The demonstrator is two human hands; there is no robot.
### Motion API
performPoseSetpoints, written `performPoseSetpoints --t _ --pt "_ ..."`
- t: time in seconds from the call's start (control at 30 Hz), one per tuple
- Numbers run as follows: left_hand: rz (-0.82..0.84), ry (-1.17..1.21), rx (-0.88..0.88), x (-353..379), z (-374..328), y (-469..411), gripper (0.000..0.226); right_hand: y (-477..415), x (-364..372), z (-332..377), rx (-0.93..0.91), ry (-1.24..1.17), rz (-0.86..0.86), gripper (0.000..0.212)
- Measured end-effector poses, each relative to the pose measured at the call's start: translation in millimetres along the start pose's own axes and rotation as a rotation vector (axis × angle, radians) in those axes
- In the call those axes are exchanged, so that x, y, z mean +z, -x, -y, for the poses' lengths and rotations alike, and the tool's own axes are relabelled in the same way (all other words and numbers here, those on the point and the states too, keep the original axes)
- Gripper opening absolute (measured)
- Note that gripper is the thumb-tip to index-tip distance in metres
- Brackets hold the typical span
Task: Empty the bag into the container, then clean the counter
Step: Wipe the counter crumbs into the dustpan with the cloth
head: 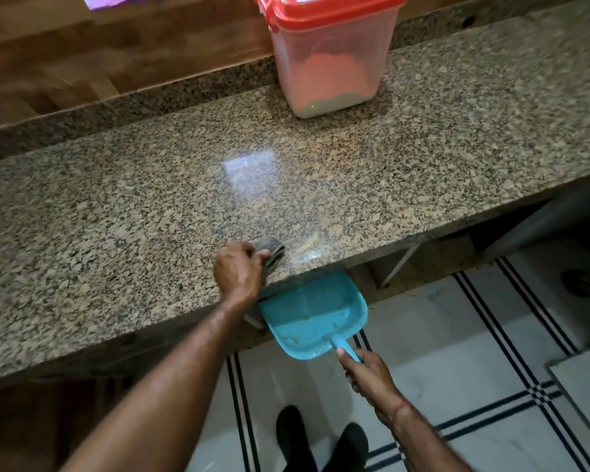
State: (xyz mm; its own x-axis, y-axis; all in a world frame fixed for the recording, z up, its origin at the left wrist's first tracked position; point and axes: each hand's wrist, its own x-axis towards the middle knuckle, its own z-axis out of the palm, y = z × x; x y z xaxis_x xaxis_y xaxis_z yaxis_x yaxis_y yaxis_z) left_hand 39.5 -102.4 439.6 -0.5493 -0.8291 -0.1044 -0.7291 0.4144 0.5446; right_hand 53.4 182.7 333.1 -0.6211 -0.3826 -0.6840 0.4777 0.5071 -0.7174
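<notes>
Pretty sure the pouring half is done here: the container point(327, 63) sits well beyond the working hand at the back of the counter point(116, 199), with its red lid point(331, 8) on and powder inside, and there's no bag anywhere in view. So we're into cleanup. The left hand point(239, 272) is clenched around a grey cloth point(269, 248) right at the counter's front edge. The right hand point(367, 373) has its fingers wrapped round the handle point(346, 349) of a blue dustpan point(314, 311), which is held just below and to the right of the cloth hand, tucked under the edge. There's a pale smear of powder point(307, 249) just to the right of the cloth, above the pan, and a few bits are already in the pan. My guess is that what's left is pushing that last patch over the edge, maybe one more wipe, then dumping the pan. I can't tell whether finer dust is hiding in that speckled granite.
</notes>
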Motion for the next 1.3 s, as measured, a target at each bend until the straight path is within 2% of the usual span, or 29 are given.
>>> performPoseSetpoints --t 0.27,0.37,0.5,0.7,0.87,1.0,1.17,1.3 --pt "0.038 0.114 -0.110 48 -78 5 0.026 1 -9 -13 0.034 -0.023 -0.024 0.031" --pt "-0.005 0.201 -0.160 39 -62 -7 0.029 3 -19 -17 0.028 -0.059 -0.028 0.032" --pt "-0.087 0.069 -0.172 15 -28 -9 0.030 3 -42 -20 0.009 -0.085 -0.053 0.031" --pt "-0.013 0.043 -0.059 57 -80 17 0.028 -9 -64 -13 -0.017 -0.109 -0.082 0.033" --pt "0.031 0.131 -0.093 84 -114 21 0.030 -16 -75 -9 -0.023 -0.156 -0.069 0.032" --pt "0.041 0.267 -0.156 72 -108 6 0.024 -12 -78 -6 -0.038 -0.167 -0.054 0.033" --pt "-0.028 0.270 -0.225 45 -79 -14 0.027 -8 -89 -7 -0.052 -0.170 -0.060 0.033" --pt "0.094 0.336 -0.144 71 -102 2 0.026 -9 -90 -10 -0.033 -0.174 -0.091 0.034"
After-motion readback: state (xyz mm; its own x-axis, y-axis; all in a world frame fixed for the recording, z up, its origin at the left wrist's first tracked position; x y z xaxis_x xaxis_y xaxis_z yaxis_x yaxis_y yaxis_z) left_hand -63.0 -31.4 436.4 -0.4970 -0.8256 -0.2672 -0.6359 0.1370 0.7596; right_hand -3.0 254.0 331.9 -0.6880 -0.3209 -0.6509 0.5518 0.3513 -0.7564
